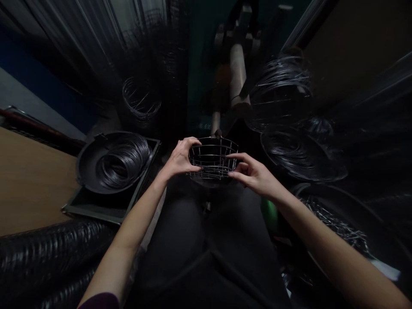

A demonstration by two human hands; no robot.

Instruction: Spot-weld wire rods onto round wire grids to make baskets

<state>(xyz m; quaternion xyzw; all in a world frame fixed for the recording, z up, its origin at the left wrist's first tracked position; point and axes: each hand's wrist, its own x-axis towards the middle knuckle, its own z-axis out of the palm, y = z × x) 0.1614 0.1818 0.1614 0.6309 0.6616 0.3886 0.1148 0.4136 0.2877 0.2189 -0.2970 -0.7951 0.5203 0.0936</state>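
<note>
A small round wire basket sits between both of my hands, in front of my knees. My left hand grips its left side, thumb over the rim. Over on the basket's right side, my right hand pinches the wires with fingers and thumb. The basket rests at the foot of a dim machine with an upright pale cylinder.
A dark round pan holding a stack of wire rings stands at left on a tray. More wire baskets and ring stacks lie at right. A pan of short wire pieces is at lower right. A wooden surface is far left.
</note>
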